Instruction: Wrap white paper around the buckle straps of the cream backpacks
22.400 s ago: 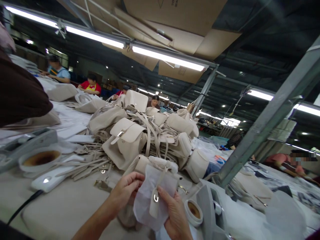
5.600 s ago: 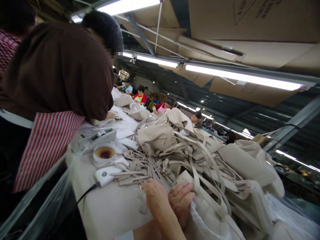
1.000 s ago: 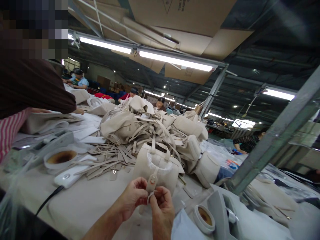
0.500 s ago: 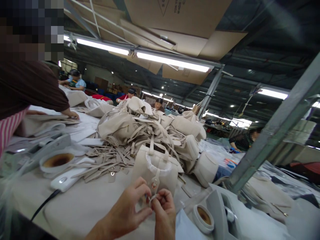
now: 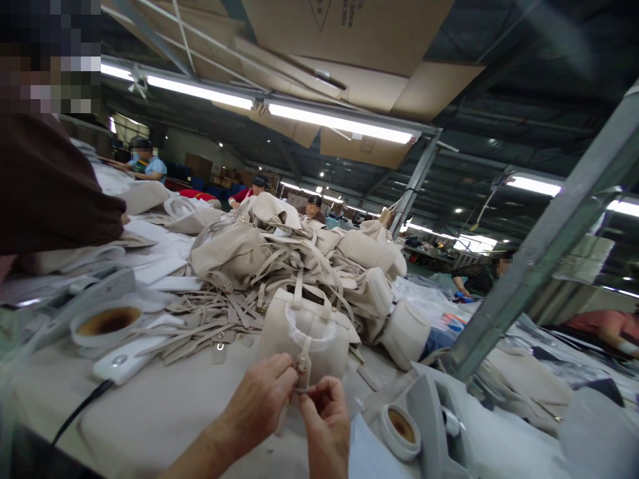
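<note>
1. Here's the strap [image 5: 304, 361], right at the near side of the cream bag [image 5: 329, 356]!
2. Right hand [image 5: 327, 412] nearly closed, thumb and finger pinching its lower end.
3. Left hand [image 5: 262, 394] curled in, fingertips at the strap, grip partly hidden.

A broad table [image 5: 150, 416], its top pale beige, carries a heap of beige bags [image 5: 289, 249]. Closer to the near edge sits a single bag [image 5: 312, 329]. Towards the left edge lie loose straps [image 5: 224, 313], a corded white device [image 5: 127, 359] and a white dish [image 5: 97, 341] of something brown, possibly liquid.
</note>
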{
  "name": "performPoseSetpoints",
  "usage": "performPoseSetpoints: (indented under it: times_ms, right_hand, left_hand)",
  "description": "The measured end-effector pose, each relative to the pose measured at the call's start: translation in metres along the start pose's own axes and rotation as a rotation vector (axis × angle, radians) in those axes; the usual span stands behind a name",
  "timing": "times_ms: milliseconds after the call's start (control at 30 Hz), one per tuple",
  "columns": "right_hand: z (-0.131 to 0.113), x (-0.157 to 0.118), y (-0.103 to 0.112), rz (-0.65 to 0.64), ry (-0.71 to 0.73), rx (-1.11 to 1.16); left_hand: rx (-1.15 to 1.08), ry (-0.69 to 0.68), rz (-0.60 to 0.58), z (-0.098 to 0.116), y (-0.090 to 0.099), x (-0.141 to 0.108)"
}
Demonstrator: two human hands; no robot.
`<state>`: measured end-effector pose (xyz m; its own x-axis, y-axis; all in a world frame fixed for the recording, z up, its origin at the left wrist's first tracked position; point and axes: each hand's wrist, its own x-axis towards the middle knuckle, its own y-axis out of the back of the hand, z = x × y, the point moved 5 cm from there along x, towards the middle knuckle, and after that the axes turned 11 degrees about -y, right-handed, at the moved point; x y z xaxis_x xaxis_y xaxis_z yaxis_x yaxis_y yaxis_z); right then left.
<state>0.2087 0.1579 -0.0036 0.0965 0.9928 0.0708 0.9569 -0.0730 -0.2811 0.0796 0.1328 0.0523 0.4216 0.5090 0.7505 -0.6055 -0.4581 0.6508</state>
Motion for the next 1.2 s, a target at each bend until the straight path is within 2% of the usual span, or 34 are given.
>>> performPoseSetpoints:
  times_ms: [67, 133, 200, 300, 400, 500, 567, 667, 733, 800, 867, 900, 967, 1000, 1100, 1200]
  right_hand:
    - [0.009, 0.002, -0.001, -0.054, -0.127, 0.136]
    - [0.015, 0.003, -0.002, -0.086, -0.185, 0.153]
    - [0.015, 0.004, 0.0, -0.043, -0.112, 0.049]
    - [0.012, 0.0, 0.001, 0.069, 0.045, -0.25]
    - [0.015, -0.004, -0.002, 0.085, 0.101, -0.388]
    - [0.018, -0.004, -0.001, 0.065, 0.112, -0.244]
    - [0.022, 0.0, 0.002, 0.004, 0.033, -0.069]
    - [0.03, 0.006, 0.0, -0.219, -0.234, 0.171]
    - [0.03, 0.005, -0.001, -0.256, -0.288, 0.198]
    - [0.022, 0.001, 0.003, -0.118, -0.136, 0.086]
    - [0.01, -0.007, 0.004, 0.079, 0.098, -0.129]
    - [0.006, -0.011, 0.002, 0.134, 0.187, -0.22]
    - [0.001, -0.014, -0.003, 0.127, 0.252, -0.258]
    - [0.001, -0.013, -0.005, 0.083, 0.237, -0.213]
    - [0.004, -0.01, -0.005, -0.009, 0.181, -0.143]
    - [0.0, -0.015, -0.005, 0.096, 0.304, -0.417]
  left_hand:
    - [0.116, -0.073, 0.017, 0.003, -0.003, -0.003]
    - [0.156, -0.097, 0.03, 0.001, -0.002, -0.005]
    - [0.147, -0.098, 0.029, -0.002, 0.003, -0.003]
    - [0.1, -0.107, -0.014, -0.001, 0.01, 0.005]
    - [0.062, -0.119, -0.015, 0.004, 0.011, 0.013]
    - [0.019, -0.052, 0.092, 0.003, 0.011, 0.018]
    - [0.0, -0.021, 0.176, -0.002, 0.011, 0.019]
    - [0.016, -0.14, 0.246, -0.004, 0.011, 0.02]
    - [0.058, -0.243, 0.254, 0.0, 0.01, 0.021]
    - [0.088, -0.265, 0.237, 0.002, 0.007, 0.023]
    - [0.054, -0.178, 0.217, 0.0, 0.004, 0.026]
    - [0.016, -0.112, 0.224, -0.002, 0.005, 0.027]
    - [-0.077, -0.012, 0.236, -0.006, 0.007, 0.028]
    - [-0.111, -0.015, 0.22, -0.006, 0.008, 0.029]
    - [-0.063, -0.19, 0.12, 0.001, 0.01, 0.032]
    - [0.081, -0.276, 0.092, 0.007, 0.007, 0.033]
